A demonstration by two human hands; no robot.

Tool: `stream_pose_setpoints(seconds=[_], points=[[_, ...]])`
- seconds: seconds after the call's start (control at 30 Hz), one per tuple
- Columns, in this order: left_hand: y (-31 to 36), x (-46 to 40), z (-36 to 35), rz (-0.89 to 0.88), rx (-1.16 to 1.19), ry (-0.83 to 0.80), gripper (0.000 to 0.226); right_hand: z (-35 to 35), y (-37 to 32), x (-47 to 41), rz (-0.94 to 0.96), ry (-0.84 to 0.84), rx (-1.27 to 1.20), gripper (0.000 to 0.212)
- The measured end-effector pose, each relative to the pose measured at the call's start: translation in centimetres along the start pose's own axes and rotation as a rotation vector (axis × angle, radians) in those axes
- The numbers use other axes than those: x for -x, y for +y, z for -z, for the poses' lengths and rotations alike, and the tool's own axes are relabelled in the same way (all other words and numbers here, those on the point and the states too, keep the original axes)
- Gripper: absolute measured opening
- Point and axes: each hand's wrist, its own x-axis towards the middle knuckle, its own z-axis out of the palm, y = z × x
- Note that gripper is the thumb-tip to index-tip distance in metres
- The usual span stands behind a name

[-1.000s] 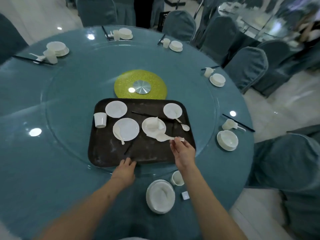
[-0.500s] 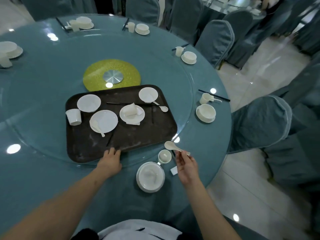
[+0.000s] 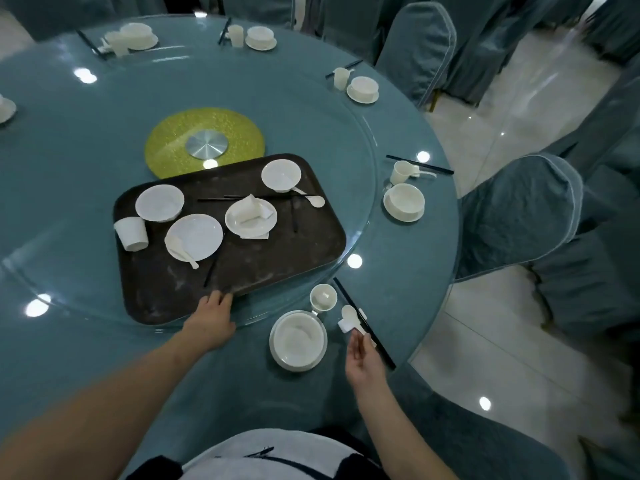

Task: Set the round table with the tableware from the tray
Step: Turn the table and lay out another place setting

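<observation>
Fingers of right hand [image 3: 363, 358] pinch spoon [image 3: 350, 315] handle; spoon, airborne half second ago, now lies on rest [image 3: 344, 325] beside cup [image 3: 323, 297]. Left hand [image 3: 211, 322] fingers straight, still on tray [image 3: 277, 261] edge. Tray holds plates, cup, spoons, chopsticks.

There is one view only, worn on the person's head, wide-angled, looking forward and down from above the near edge of the round table [image 3: 86, 341]. The person's chest fills the bottom centre, both forearms reaching up into the frame. The tray [image 3: 277, 258] sits close at centre; covered chairs [image 3: 519, 216] and floor curve off along the right.
</observation>
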Motion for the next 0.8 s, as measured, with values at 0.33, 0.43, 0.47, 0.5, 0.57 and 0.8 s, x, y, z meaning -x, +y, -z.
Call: stream_pose_setpoints(seconds=[0.33, 0.43, 0.47, 0.5, 0.57, 0.8], points=[[-0.4, 0.1, 0.3, -0.006, 0.000, -0.022, 0.070, 0.9, 1.1, -2.2, -0.005, 0.079, 0.031, 0.020], [-0.3, 0.2, 0.3, 0.001, 0.008, -0.026, 0.070, 1.1, 1.0, -2.5, -0.015, 0.098, 0.008, 0.022], [-0.4, 0.1, 0.3, 0.001, 0.013, -0.024, 0.070, 1.1, 0.9, -2.6, -0.011, 0.099, 0.006, 0.023], [-0.4, 0.1, 0.2, 0.000, 0.015, -0.024, 0.070, 1.0, 0.9, -2.7, -0.005, 0.100, 0.003, 0.024], [-0.4, 0.1, 0.2, 0.004, 0.021, -0.025, 0.070, 0.7, 0.8, -2.8, 0.011, 0.110, -0.003, 0.024], [-0.7, 0.1, 0.2, 0.017, 0.032, -0.026, 0.069, 2.7, -0.4, -4.1, 0.318, -0.017, 0.887, 0.053]])
